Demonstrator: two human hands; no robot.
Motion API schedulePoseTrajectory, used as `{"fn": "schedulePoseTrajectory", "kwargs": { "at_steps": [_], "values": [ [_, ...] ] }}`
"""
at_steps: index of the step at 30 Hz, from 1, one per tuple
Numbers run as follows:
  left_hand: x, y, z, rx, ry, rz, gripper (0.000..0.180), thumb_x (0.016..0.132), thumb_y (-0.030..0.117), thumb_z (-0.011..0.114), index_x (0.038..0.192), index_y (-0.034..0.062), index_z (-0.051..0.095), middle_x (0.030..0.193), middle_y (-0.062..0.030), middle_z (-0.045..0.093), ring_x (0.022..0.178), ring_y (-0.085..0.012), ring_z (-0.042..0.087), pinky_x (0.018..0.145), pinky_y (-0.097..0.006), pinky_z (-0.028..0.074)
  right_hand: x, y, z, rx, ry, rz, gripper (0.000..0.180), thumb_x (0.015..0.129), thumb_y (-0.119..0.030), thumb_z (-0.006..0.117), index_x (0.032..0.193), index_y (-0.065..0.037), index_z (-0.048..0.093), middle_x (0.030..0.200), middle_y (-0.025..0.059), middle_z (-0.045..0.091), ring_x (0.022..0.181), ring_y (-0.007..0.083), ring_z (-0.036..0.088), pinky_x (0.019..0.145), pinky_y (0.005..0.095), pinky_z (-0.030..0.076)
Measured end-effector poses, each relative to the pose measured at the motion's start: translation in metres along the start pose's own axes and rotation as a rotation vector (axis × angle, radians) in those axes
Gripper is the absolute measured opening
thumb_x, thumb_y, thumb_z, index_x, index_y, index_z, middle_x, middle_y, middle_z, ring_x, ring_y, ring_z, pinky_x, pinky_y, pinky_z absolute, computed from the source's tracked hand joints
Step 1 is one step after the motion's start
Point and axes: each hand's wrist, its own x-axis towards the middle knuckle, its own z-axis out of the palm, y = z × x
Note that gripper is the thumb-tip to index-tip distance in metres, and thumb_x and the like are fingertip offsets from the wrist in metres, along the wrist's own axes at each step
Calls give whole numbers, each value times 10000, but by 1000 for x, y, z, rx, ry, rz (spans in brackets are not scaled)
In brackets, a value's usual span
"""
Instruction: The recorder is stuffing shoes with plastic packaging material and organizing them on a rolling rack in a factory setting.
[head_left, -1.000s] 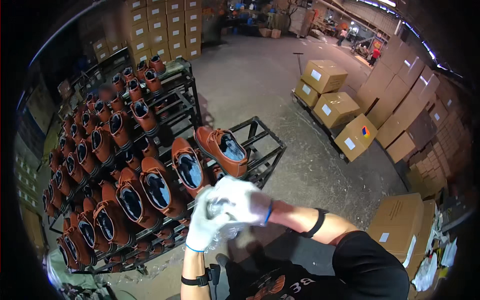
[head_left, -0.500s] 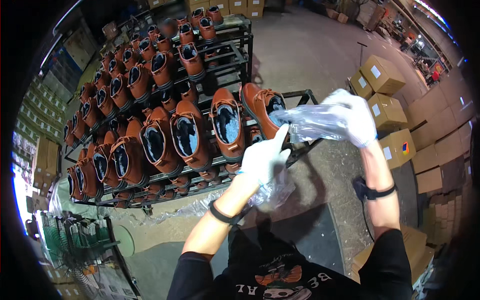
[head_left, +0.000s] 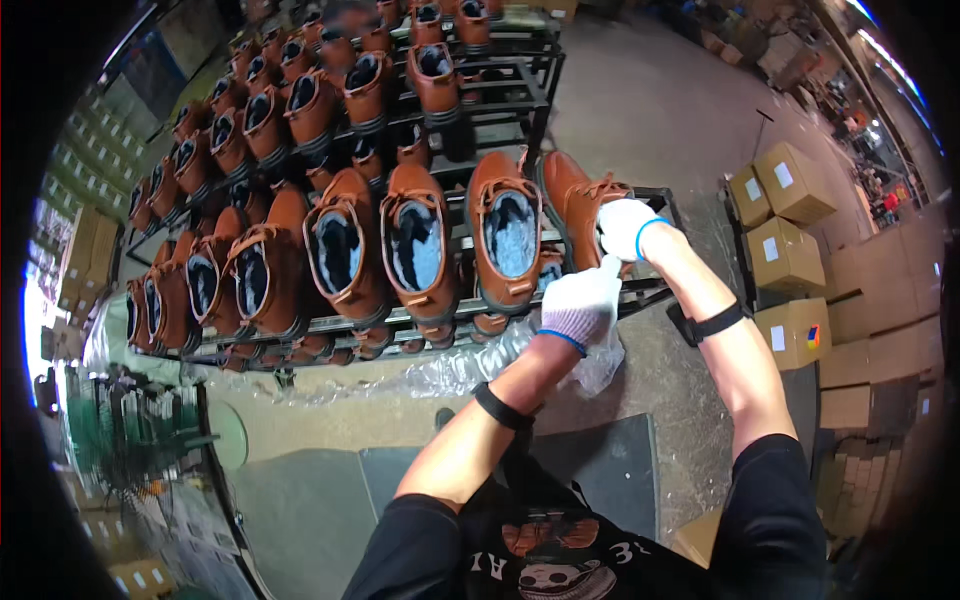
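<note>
At the right end of the rack's front row stands a brown leather lace-up shoe (head_left: 573, 200), its toe pointing away from me. My right hand (head_left: 630, 228), in a white knit glove, is at the shoe's opening; its fingers are hidden there. Behind the heel, my gloved left hand (head_left: 583, 302) is closed, thumb and fingers pressed against the shoe's back edge. Crumpled clear plastic (head_left: 603, 362) shows below and beside my left hand. Just left stands another brown shoe (head_left: 505, 230) with dark lining and pale filling inside.
A black metal rack (head_left: 655, 290) carries rows of brown shoes on several levels. Clear plastic sheeting (head_left: 440, 375) lies along its foot. Cardboard boxes (head_left: 790, 252) are stacked at the right. A fan (head_left: 130, 430) stands lower left, and dark mats (head_left: 610, 470) cover the floor near me.
My right hand has moved left and down to the shoe's opening; the clear plastic it held is out of sight. My left hand stays at the heel. The view has shifted.
</note>
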Motion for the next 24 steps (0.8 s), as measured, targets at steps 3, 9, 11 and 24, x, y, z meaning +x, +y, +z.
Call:
{"fn": "schedulePoseTrajectory", "kwargs": {
  "at_steps": [3, 9, 11, 24],
  "values": [
    [-16, -1, -18, 42, 18, 112, 603, 956, 380, 744, 1437, 67, 556, 924, -155, 739, 708, -343, 727, 607, -470, 572, -24, 4, 3, 191, 313, -29, 244, 910, -113, 585, 1047, -46, 774, 1062, 213, 769, 950, 395, 745, 843, 477, 607],
    [-87, 15, -41, -1563, -249, -450, 936, 963, 125, 804, 1648, 42, 171, 1225, -114, 662, 1117, -218, 655, 987, -415, 563, -183, -111, 51, 1105, 423, -76, 585, 763, 49, 751, 1335, 16, 631, 1505, 212, 569, 1328, 333, 628, 1079, 426, 522],
    [-145, -17, -5, -1355, -322, -358, 760, 986, 166, 772, 1580, 49, 311, 1205, -125, 696, 1054, -249, 687, 947, -425, 578, -191, -109, 93, 1116, 437, 35, 471, 790, 36, 769, 1245, 3, 651, 1307, 178, 697, 1187, 306, 697, 999, 405, 559],
    [-146, -113, 17, -80, -38, -133, 206, 1005, 249, 600, 986, 55, 668, 894, -187, 735, 815, -400, 718, 733, -502, 581, -300, 17, 295, 1807, 458, 773, 183, 1010, -52, 667, 1161, -33, 769, 924, 16, 754, 772, 102, 669, 686, 269, 538]
  ]
}}
